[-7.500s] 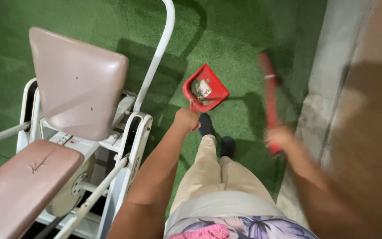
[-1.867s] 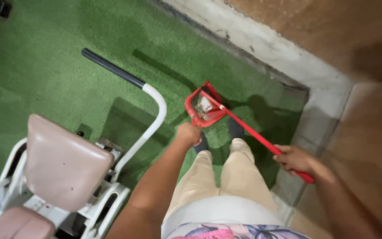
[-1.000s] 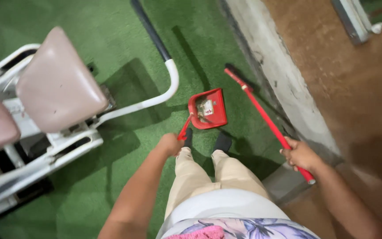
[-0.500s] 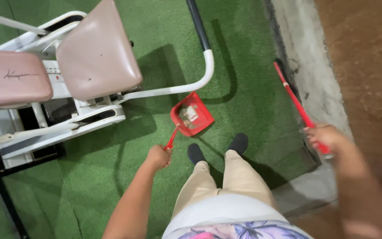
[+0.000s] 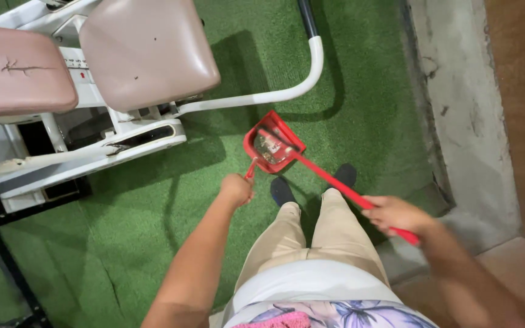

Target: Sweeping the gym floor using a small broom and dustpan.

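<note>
Seen from above as the person looks down past beige trousers [image 5: 329,237] and dark shoes [image 5: 283,191], the right hand [image 5: 393,214] is closed around a red broom handle [image 5: 335,181] that slants up-left, its far end reaching into a red dustpan [image 5: 272,147]. Just left, the left hand [image 5: 236,189] grips the dustpan's thin red handle — the pan sits low over green turf [image 5: 153,243], holding scraps. Beyond stands a white exercise machine [image 5: 92,146] with pink pads [image 5: 147,51]; a concrete kerb [image 5: 463,109] runs along the right.

left: gym machine [image 5: 110,91] blocks | right: concrete curb [image 5: 463,109] (raised) | ahead: open turf [image 5: 366,91] — passable
</note>
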